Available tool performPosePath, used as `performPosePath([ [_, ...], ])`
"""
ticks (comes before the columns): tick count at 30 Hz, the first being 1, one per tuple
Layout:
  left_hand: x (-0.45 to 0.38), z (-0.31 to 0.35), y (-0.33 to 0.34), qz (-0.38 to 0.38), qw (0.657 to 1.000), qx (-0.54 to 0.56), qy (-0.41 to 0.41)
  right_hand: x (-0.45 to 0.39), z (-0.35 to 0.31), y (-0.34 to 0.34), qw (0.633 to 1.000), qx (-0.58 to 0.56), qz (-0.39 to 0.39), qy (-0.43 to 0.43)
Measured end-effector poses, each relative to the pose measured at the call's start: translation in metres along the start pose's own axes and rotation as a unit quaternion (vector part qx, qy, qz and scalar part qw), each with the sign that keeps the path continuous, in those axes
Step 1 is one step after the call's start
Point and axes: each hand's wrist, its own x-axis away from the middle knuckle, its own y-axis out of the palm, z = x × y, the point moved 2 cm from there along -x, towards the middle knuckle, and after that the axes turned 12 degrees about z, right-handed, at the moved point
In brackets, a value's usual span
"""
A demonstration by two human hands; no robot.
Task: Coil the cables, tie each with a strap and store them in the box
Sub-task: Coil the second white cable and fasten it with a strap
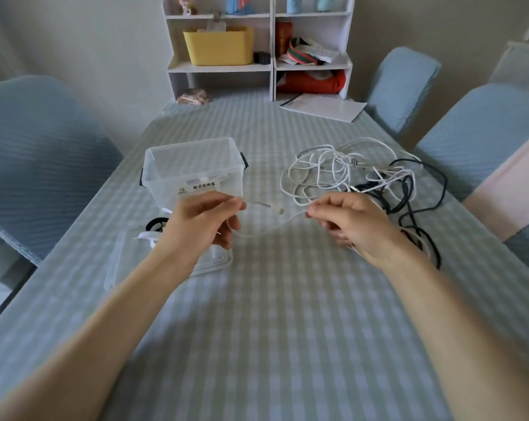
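Between the two hands a white cable (266, 230) sags crosswise; the left hand (202, 221) pinches it near its connector (277, 209), which points right, and the right hand (352, 220) pinches it further along. Bare checked table (287, 314) lies nearer. Behind stands the open clear box (193, 168), its label in Chinese characters; tangled cables (363, 174) lie right.

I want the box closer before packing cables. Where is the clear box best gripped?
Probably by the short end walls of the clear box, just under the rim, coming from above. Dark latches mark those ends, the top is open, and the tangled cables lie apart on its right.
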Motion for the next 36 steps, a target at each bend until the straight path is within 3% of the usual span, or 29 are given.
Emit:
performPosePath([
  [3,0.006,0.002,0.002,0.02,0.985,-0.134,0.104,0.004,-0.001,0.004,0.99,0.088,0.022,-0.105],
  [5,0.009,0.003,0.005,0.005,0.977,-0.17,0.128,0.008,-0.001,0.008,0.978,0.124,0.004,-0.171],
  [10,0.016,0.001,0.014,-0.044,0.995,-0.067,0.057,0.019,-0.003,0.017,0.957,0.158,-0.035,-0.241],
  [15,0.021,-0.006,0.019,-0.053,0.994,0.063,-0.075,0.028,-0.001,0.024,0.969,0.135,-0.08,-0.189],
  [22,0.026,-0.007,0.023,-0.061,0.989,0.079,-0.111,0.03,-0.002,0.026,0.976,0.117,-0.13,-0.129],
  [26,0.028,-0.011,0.024,-0.052,0.98,0.133,-0.14,0.026,0.003,0.029,0.994,0.023,-0.058,-0.086],
  [29,0.033,-0.011,0.031,-0.107,0.978,0.108,-0.146,0.023,0.004,0.029,0.997,-0.03,-0.005,-0.065],
  [31,0.036,-0.009,0.035,-0.123,0.976,0.098,-0.149,0.023,0.004,0.031,0.998,-0.029,0.004,-0.061],
  [36,0.035,-0.012,0.036,-0.068,0.985,0.091,-0.132,0.025,0.005,0.032,0.997,0.009,-0.015,-0.072],
])
